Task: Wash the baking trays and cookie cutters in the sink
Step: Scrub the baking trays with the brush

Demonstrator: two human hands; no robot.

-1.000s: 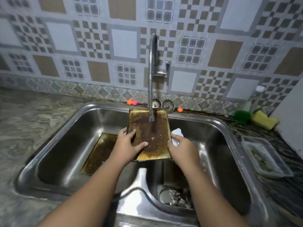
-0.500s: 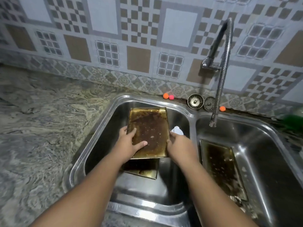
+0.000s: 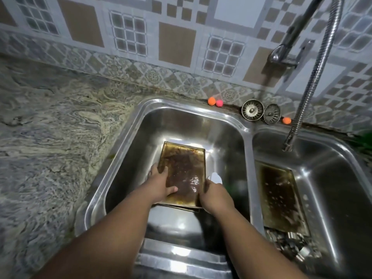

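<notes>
Tray (image 3: 183, 174) is brown and dirty, held at both sides. Our left hand (image 3: 161, 187) grips its left edge, thumb on top; our right hand (image 3: 215, 196) grips its right edge. It is low in the left bowl of the sink (image 3: 128, 158), over a second tray (image 3: 181, 207). We think we are putting it down. Next it needs water, but the tap (image 3: 311, 85) hangs over the right bowl.
</notes>
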